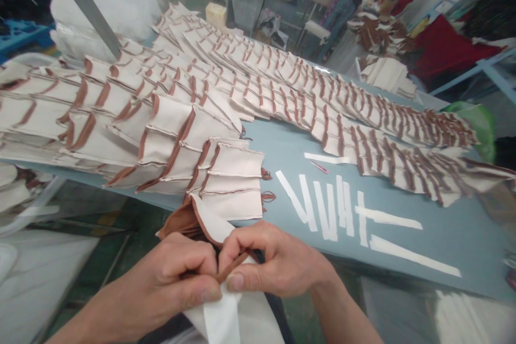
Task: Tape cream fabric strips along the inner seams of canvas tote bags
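Table ahead, white strip points lengthwise toward wearer

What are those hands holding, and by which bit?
The left hand and right hand pinch a cream piece by its brown edge. A white strip hangs just below; I can't tell if it's pinched too.

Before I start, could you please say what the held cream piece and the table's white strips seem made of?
Cream piece: likely smooth, matte leather or leatherette, bending in soft curves. White strips: perhaps paper or fabric tape, matte, flat.
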A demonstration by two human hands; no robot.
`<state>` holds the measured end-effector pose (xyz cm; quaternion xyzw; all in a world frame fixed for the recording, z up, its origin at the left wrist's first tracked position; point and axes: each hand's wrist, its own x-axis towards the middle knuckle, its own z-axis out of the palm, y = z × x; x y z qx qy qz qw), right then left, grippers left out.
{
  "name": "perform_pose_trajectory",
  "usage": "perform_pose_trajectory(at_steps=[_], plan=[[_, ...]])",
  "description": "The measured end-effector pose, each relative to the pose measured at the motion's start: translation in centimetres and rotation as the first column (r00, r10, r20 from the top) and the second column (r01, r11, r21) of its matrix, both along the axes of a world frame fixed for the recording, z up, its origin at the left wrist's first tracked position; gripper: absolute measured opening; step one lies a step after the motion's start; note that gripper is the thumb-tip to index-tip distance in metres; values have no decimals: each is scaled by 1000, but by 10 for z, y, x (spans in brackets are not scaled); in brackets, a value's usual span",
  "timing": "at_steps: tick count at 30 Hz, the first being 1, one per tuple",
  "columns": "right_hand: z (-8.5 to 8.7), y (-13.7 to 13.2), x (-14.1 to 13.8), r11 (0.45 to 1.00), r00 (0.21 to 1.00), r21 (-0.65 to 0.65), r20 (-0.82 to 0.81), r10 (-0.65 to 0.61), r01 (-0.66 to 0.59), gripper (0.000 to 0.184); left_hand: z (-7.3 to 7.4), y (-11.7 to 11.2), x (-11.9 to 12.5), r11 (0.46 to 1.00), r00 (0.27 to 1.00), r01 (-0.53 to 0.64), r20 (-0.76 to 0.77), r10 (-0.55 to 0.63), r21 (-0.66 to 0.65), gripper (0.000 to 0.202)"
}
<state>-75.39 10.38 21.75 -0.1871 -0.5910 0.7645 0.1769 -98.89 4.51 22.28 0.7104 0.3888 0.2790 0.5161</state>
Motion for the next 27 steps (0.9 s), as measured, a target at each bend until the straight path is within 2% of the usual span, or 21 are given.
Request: perform_pose_trajectory(at_steps=[3, 5, 8, 11, 13, 16, 19, 21, 24, 27], plan=[[6, 1, 3, 1000, 1000, 27, 25, -1, 0, 32, 3, -2, -3, 988, 988, 1, -152, 22, 155, 34], [12, 3, 4, 997, 995, 73, 95, -6, 0, 31, 4, -1, -3, 961, 971, 12, -234, 55, 276, 29], [21, 5, 2, 985, 984, 172, 171, -54, 24, 33, 5, 4, 2, 920, 969, 25, -237, 75, 391, 30], [22, 6, -4, 955, 972, 288, 193, -131, 71, 41, 2, 6, 12, 906, 977, -24, -181, 110, 423, 33], [19, 5, -9, 934, 968, 347, 190, -162, 88, 44, -3, 4, 18, 917, 982, -81, -125, 140, 390, 34], [9, 3, -13, 920, 963, 378, 195, -186, 101, 46, -12, -1, 25, 952, 982, -175, -25, 187, 250, 34], [-7, 0, -15, 923, 950, 361, 218, -223, 134, 51, -21, -3, 31, 962, 969, -247, 14, 247, 115, 37], [-19, -1, -17, 937, 951, 303, 197, -239, 173, 58, -24, -2, 35, 958, 961, -277, 13, 277, 73, 41], [-32, -1, -21, 952, 957, 198, 123, -261, 234, 69, -26, -1, 36, 961, 961, -276, 34, 276, 6, 43], [-36, -1, -23, 954, 960, 161, 82, -267, 252, 72, -28, -4, 29, 976, 976, -186, 91, 196, -110, 36]])
